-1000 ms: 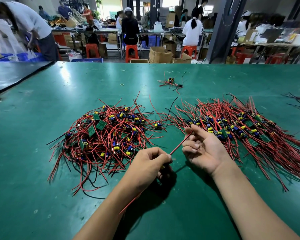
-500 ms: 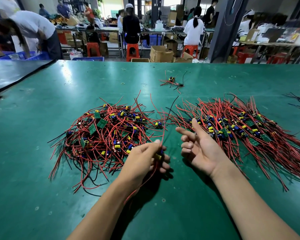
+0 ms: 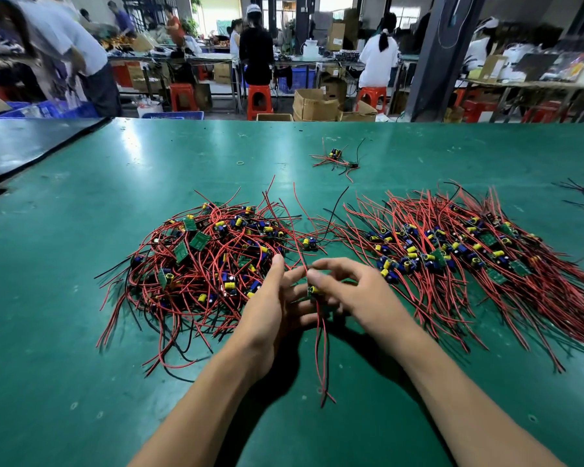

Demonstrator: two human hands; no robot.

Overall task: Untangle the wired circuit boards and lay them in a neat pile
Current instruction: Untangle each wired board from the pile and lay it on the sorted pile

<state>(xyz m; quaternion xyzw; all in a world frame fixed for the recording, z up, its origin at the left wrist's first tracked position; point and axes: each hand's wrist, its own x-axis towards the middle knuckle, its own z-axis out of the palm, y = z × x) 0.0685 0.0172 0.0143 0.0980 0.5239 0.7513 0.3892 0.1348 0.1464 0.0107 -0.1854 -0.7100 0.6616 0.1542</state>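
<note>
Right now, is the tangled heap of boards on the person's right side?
No, the tangled heap lies to the person's left, and the pile with wires combed one way lies to the right.

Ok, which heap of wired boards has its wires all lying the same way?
The big heap on the right: its red wires fan out in line. The left heap is a looped tangle.

Red and black wires, green boards, yellow and perhaps blue capacitors — green table.
</note>
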